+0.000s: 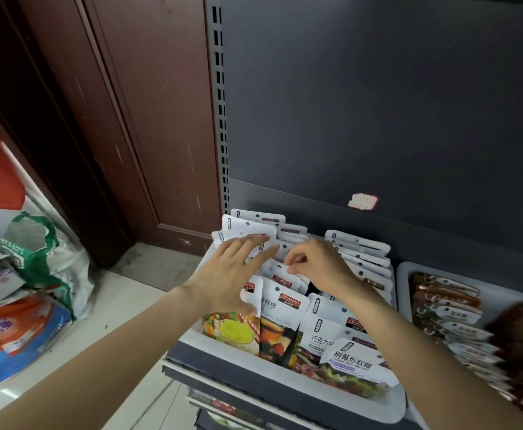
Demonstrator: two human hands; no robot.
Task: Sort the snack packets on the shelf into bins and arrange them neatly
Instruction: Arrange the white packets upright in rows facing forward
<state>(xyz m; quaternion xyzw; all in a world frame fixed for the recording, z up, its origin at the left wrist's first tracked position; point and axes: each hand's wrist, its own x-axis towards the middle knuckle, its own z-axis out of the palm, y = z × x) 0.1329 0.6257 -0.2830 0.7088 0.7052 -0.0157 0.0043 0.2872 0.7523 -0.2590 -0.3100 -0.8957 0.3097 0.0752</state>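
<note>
**Tidying the snack packets in the white bin**

Sorting through the packets (pixel 285 308) standing in the bin (pixel 285 386) on the shelf. Our left hand (pixel 229 274) lies flat, fingers straight, pressing the back rows. Our right hand (pixel 316 265) pinches one packet's top edge. They look light, floppy and slick, so we'd grab the stiff header. Long axis upright, fronts facing us.

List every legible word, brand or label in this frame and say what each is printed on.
"ZIRANPEI": red logo on the upright white packet in the bin.
"巧克力": packet at the bin's front.
"树莓形软糖": front packet lying tilted.
"软糖": same upright white packet, under its logo.
Sticker on the shelf's back panel: too blurred.
Floor bags: print unreadable.
</note>
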